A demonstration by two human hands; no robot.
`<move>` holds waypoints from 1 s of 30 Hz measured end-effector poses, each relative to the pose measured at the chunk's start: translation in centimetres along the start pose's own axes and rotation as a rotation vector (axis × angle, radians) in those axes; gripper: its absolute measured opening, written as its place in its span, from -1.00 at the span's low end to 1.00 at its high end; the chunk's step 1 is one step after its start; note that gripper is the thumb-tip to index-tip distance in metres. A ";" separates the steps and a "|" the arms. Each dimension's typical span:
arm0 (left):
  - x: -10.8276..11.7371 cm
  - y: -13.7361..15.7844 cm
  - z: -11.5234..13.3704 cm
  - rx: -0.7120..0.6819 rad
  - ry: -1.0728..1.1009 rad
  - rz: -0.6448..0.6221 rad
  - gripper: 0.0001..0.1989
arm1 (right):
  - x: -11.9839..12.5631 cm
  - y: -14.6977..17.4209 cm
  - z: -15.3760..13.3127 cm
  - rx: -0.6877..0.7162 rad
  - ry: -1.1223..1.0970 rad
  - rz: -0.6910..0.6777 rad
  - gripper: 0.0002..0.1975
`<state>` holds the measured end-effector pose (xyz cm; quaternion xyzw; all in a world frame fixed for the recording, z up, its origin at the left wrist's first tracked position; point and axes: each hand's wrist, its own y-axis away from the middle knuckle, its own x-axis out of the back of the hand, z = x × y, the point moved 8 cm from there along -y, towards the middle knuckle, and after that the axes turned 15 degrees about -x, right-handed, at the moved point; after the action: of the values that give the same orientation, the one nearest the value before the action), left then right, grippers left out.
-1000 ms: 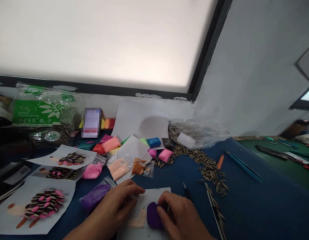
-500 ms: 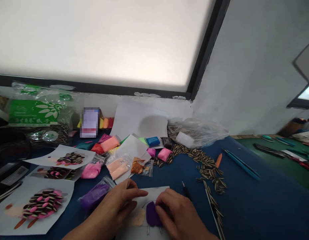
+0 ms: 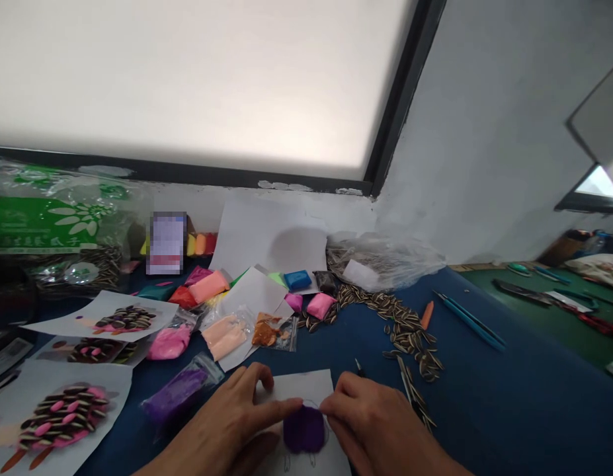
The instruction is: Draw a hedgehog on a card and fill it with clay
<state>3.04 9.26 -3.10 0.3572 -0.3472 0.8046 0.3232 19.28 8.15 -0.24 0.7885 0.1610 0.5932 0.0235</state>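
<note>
A flat, rounded piece of purple modelling clay [image 3: 304, 431] lies on a white sheet of paper [image 3: 306, 382] with pencil lines on it. My left hand [image 3: 244, 413] reaches in from the left, its index finger stretched onto the clay's upper left edge and the other fingers apart. At the clay's upper right edge, my right hand [image 3: 370, 418] has its thumb and fingertips pressed together. Small drawn legs show below the clay. A bag of purple clay [image 3: 180, 391] rests left of my left hand. Just beyond my right hand the tip of a pen [image 3: 360, 367] shows.
Sunflower seeds [image 3: 403, 320] spread across the blue table at right, near blue tweezers [image 3: 469, 320] and an orange stick [image 3: 427, 315]. Coloured clay packets [image 3: 224, 336] lie behind my hands. Finished hedgehog pictures [image 3: 63, 416] lie at left, below a seed bag [image 3: 53, 225].
My left index finger has come onto the clay's edge, and my right fingers have moved to its upper right. More of the purple clay shows. The peach patch beside it is now hidden.
</note>
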 end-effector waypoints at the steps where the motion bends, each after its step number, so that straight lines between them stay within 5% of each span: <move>1: -0.4 0.0 0.0 -0.013 -0.035 -0.006 -0.36 | -0.2 0.2 -0.2 0.012 0.057 -0.016 -0.76; 10: -3.5 1.1 -2.1 -0.034 -0.130 -0.037 -0.25 | -2.8 0.6 -0.6 0.127 0.408 0.012 -0.45; 18: -0.3 -0.1 0.7 -0.020 -0.088 -0.075 -0.43 | -4.1 0.4 -0.4 0.199 0.443 0.134 -0.41; 20: 0.6 -0.3 1.2 -0.020 -0.081 -0.033 -0.46 | -4.1 0.3 -0.5 0.186 0.460 0.113 -0.36; 30: -2.0 0.4 -1.0 -0.074 -0.092 0.020 -0.51 | -4.0 -0.1 -1.3 0.125 0.543 -0.111 -0.30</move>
<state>3.43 9.29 -5.40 0.3782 -0.3946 0.7772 0.3119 17.06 6.91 -3.58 0.5906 0.2403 0.7695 -0.0367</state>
